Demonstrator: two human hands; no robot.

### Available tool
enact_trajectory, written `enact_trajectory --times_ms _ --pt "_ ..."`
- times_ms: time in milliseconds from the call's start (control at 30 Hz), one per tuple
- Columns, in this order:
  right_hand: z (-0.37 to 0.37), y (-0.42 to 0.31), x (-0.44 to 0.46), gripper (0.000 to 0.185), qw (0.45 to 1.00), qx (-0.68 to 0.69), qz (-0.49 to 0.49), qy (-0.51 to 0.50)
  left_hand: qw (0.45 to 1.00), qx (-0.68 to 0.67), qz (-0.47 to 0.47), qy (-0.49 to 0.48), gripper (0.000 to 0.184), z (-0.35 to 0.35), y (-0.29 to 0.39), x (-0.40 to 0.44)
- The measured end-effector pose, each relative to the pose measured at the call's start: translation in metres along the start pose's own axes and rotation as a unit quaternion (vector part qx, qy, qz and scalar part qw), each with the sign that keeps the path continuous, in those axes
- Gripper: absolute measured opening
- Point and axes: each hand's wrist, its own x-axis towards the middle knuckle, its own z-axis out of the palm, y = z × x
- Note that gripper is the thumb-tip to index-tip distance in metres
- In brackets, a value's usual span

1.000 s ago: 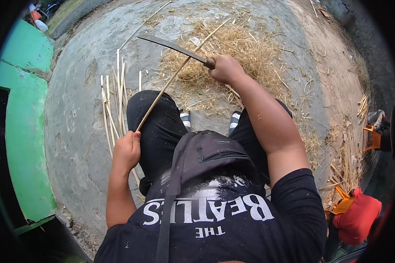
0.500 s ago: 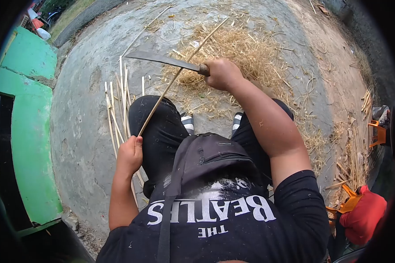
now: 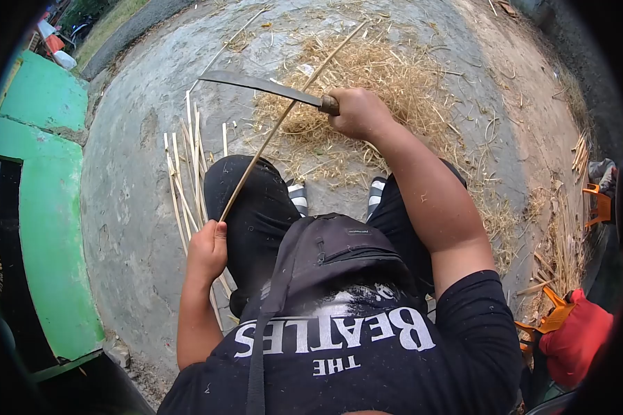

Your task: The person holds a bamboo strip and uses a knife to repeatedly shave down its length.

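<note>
My left hand (image 3: 208, 250) is closed round the lower end of a long thin bamboo strip (image 3: 262, 147), beside my left knee. The strip slants up and away to the right, past the blade. My right hand (image 3: 358, 113) grips the wooden handle of a long curved knife (image 3: 256, 84), its blade pointing left. Close to the handle, the blade crosses the strip and appears to touch it. Below and beyond the right hand lies a heap of curled shavings (image 3: 387, 76) on the ground.
Several pale strips (image 3: 180, 166) lie on the concrete left of my knee. A green wall (image 3: 48, 207) stands at the left. To the right are more strips (image 3: 564, 242), orange chairs (image 3: 597, 205) and a person in red (image 3: 578, 339). A dark bag (image 3: 342, 249) rests on my lap.
The knife and my right hand have shifted slightly right, with the blade tilting a little. The strip's far end has moved slightly right and up. My left hand keeps its grip, slightly lower.
</note>
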Motion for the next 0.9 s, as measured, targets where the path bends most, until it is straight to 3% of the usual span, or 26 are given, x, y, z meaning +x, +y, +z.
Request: enact_trajectory --times_ms 33,233,400,500,533,667,800,900 --pt "-0.003 -0.003 -0.002 0.026 1.000 -0.004 -0.021 0.000 1.000 -0.011 0.006 0.009 0.053 0.003 -0.002 0.000" --pt "0.010 0.041 0.032 0.024 0.994 0.034 0.103 0.015 0.999 0.026 0.017 0.011 0.055 -0.003 0.001 0.001" --pt "0.019 -0.015 0.001 0.022 0.998 -0.028 -0.048 -0.042 1.000 -0.001 0.004 -0.007 0.056 -0.004 -0.001 0.004" --pt "0.018 -0.005 0.010 0.021 0.998 -0.027 -0.042 -0.038 1.000 -0.020 0.004 -0.010 0.056 -0.002 -0.004 -0.003" --pt "0.022 0.007 0.021 0.020 0.999 0.039 0.004 0.003 0.999 -0.031 -0.001 -0.012 0.056 -0.003 -0.002 -0.003" --pt "0.031 0.032 0.034 0.021 0.998 0.042 0.048 0.011 1.000 -0.018 -0.010 -0.012 0.058 -0.012 0.001 -0.002" --pt "0.025 -0.014 0.002 0.019 0.999 0.026 -0.039 -0.026 0.999 -0.043 -0.006 -0.023 0.059 -0.010 -0.006 0.000" --pt "0.019 -0.010 0.006 0.020 0.996 -0.004 -0.079 -0.031 0.999 -0.045 -0.006 -0.014 0.059 -0.004 -0.006 -0.004"
